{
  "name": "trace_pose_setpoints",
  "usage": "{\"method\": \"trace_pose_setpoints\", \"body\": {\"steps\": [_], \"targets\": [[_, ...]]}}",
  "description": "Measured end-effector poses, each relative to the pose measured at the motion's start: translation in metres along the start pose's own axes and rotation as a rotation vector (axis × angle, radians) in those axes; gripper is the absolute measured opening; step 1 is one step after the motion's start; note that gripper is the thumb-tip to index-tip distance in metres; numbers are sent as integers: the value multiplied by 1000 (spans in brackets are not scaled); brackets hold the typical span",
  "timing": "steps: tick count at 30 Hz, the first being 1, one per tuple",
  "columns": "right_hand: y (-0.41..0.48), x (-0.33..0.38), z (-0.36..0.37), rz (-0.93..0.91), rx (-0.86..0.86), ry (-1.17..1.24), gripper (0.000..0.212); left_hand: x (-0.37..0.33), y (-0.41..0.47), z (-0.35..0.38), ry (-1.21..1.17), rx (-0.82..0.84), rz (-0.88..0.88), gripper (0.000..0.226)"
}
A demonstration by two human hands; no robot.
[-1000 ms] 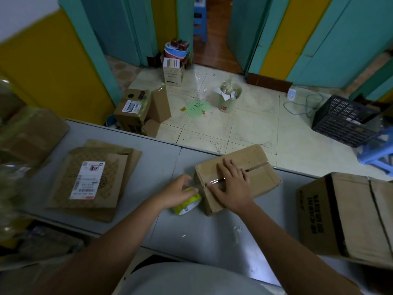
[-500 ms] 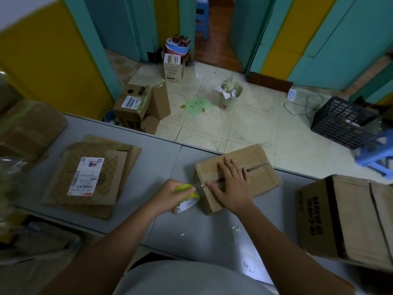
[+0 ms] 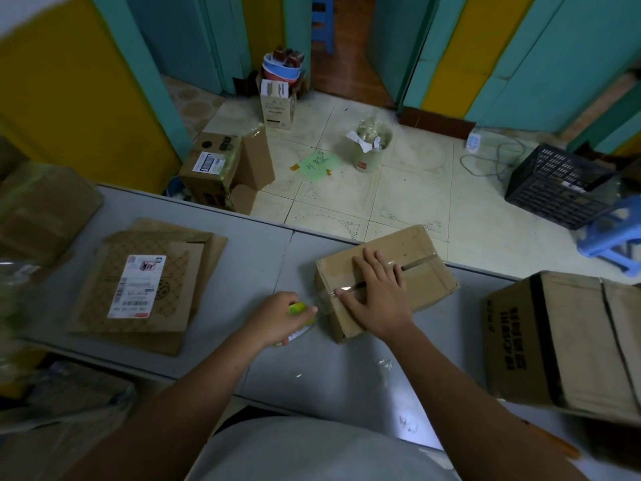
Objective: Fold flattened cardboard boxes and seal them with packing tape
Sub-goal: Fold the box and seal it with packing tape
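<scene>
Flattened cardboard [image 3: 180, 272] bearing a shipping label [image 3: 137, 286] lies stacked at the left of the grey bench [image 3: 260, 251]. Beside it, my left hand [image 3: 277, 317] curls its fingers round a yellow-cored roll of packing tape [image 3: 298, 310], a clear strip running from it to the near end of the small box [image 3: 426, 272] mid-bench. My right hand [image 3: 378, 296] lies flat on the box's top seam, fingers straight and spread. A larger box [image 3: 569, 341] stands at far right.

Grey table [image 3: 222, 244]; pale tiled floor [image 3: 416, 189]; teal-yellow walls [image 3: 86, 98].
</scene>
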State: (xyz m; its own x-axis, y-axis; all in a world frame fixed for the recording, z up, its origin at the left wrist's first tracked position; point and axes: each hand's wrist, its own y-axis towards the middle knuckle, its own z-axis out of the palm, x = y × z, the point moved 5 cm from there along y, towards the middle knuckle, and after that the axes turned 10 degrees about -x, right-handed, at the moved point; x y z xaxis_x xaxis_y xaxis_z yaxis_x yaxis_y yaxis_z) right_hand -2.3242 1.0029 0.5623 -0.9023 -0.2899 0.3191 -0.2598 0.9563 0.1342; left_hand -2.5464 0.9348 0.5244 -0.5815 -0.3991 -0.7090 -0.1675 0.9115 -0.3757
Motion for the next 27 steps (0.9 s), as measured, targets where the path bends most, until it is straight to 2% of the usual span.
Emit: {"method": "trace_pose_setpoints", "body": {"steps": [3,9,13,18,27], "targets": [[0,0,-1,7,6,12,85,1,1,7,11,-15,0,40],[-1,-19,-12,-3,62,19,82,-31,-1,39,-22,126,5,27],[6,-47,-22,56,97,14,80,-51,6,57,-57,66,52,31],[9,-75,-32,99,159,12,76,-68,10,77,-78,98,32,32],[2,-78,-30,125,175,70,75,-52,15,64,-84,16,-18,26]]}}
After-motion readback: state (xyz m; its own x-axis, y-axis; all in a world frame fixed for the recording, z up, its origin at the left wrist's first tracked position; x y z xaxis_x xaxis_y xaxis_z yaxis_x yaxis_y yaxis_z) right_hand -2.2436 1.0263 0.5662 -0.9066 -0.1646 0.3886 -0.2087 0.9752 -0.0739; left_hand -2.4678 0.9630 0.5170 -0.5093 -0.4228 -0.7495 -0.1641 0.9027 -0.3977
